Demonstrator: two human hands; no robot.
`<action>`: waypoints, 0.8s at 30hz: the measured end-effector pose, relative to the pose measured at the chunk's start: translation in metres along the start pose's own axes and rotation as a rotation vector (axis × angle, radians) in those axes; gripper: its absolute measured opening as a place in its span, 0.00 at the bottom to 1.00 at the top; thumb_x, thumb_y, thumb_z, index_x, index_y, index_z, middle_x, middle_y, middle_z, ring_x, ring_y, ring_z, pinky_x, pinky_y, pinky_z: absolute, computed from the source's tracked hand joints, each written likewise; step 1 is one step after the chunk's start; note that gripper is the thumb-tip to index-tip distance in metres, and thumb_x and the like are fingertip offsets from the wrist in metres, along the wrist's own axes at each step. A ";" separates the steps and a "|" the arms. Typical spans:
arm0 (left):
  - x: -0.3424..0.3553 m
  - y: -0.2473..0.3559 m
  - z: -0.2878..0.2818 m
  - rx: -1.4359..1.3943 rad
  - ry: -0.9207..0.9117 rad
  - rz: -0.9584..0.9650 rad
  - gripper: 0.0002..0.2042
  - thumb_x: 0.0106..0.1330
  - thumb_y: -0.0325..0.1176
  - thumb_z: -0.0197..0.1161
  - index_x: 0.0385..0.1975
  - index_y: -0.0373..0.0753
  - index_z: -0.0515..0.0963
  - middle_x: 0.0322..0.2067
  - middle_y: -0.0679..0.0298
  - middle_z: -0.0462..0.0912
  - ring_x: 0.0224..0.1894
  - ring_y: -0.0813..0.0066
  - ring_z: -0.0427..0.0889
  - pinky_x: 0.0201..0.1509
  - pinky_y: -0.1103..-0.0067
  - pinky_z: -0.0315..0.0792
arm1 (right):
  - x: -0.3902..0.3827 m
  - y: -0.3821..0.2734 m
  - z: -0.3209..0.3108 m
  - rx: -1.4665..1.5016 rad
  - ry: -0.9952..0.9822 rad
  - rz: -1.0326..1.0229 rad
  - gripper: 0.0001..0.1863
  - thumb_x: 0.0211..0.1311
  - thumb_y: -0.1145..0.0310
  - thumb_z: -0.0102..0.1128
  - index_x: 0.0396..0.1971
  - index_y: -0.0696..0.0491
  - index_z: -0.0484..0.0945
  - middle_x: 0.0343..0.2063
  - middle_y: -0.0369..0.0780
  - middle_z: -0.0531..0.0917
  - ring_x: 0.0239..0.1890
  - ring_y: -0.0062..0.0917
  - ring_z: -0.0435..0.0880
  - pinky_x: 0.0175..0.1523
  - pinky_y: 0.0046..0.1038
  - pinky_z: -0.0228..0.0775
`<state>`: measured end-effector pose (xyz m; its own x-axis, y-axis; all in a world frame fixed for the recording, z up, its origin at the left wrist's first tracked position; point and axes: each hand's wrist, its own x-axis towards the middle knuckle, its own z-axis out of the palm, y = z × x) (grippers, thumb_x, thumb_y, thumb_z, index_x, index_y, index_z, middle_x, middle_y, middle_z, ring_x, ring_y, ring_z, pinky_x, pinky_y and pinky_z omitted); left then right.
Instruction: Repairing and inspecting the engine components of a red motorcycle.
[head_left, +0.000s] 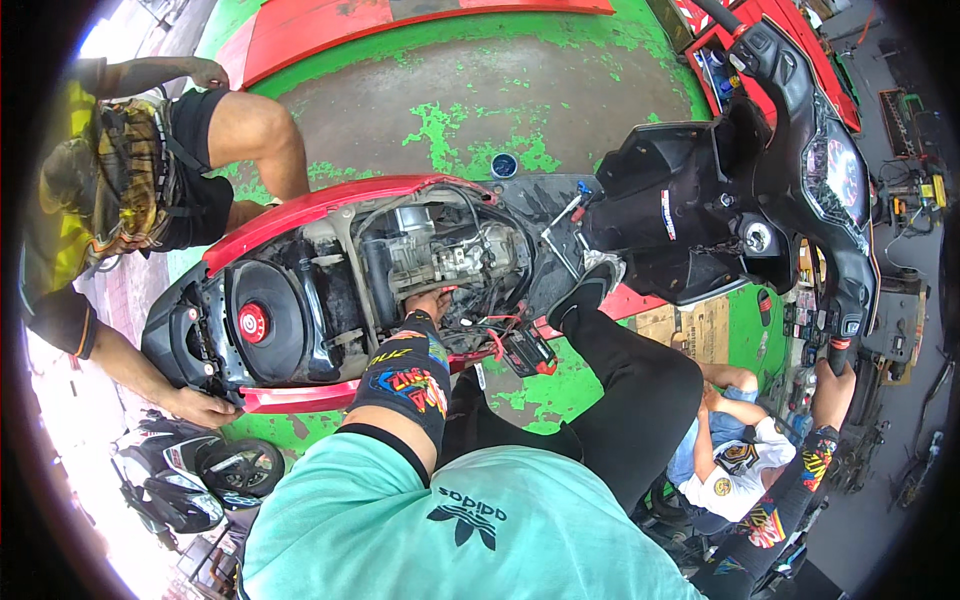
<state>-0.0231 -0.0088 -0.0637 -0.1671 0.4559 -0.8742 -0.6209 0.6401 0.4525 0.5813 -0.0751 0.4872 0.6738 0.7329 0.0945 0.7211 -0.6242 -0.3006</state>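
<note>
A scooter lies across the view with its seat off and its engine bay [450, 255] uncovered between red body panels [330, 205]. My left hand [430, 303] reaches into the near side of the bay, beside the metal engine parts. Its fingers look stretched out, though their tips are partly hidden among the parts. At far right, my right hand [832, 390] is closed around the scooter's handlebar grip [838, 355]. A red round fuel cap [253, 322] sits on the black tank behind the bay. Close to my left hand, a black battery [528, 350] with wires hangs by the near panel.
At left, another person [130, 190] has a hand [205, 408] on the scooter's tail. A seated person in a white shirt [740, 455] is at lower right. Tools [565, 225] lie on the footboard beside my shoe [590, 290]. A second motorcycle [190, 475] stands lower left.
</note>
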 end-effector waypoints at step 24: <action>-0.011 0.010 0.005 0.024 0.018 0.006 0.06 0.67 0.26 0.62 0.41 0.39 0.79 0.36 0.58 0.87 0.32 0.64 0.87 0.35 0.69 0.84 | -0.008 -0.026 0.009 -0.601 0.240 0.096 0.26 0.59 0.56 0.64 0.55 0.53 0.79 0.42 0.53 0.85 0.46 0.50 0.83 0.49 0.47 0.75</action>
<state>-0.0239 -0.0045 -0.0486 -0.1845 0.4488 -0.8744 -0.6014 0.6521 0.4616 0.5562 -0.0623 0.4859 0.7070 0.6288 0.3238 0.5733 -0.7776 0.2583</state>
